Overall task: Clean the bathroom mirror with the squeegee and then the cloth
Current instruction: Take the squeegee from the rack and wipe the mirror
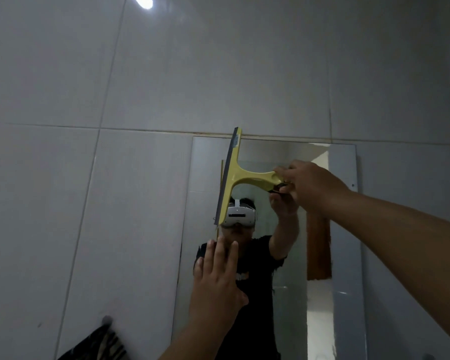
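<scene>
A tall frameless mirror [344,229] hangs on the grey tiled wall. My right hand [309,187] grips the handle of a yellow squeegee [234,178]. Its grey blade stands nearly upright against the upper left part of the glass, its top end at the mirror's top edge. My left hand [218,279] is lower down, fingers spread and palm towards the mirror's left side; I cannot tell if it touches the glass. The mirror reflects a person in a black shirt with a white headset.
A dark striped cloth [102,345] hangs from a wall hook [107,320] at the lower left, beside the mirror. Large grey tiles [218,61] cover the wall all round. A ceiling light glares at the top.
</scene>
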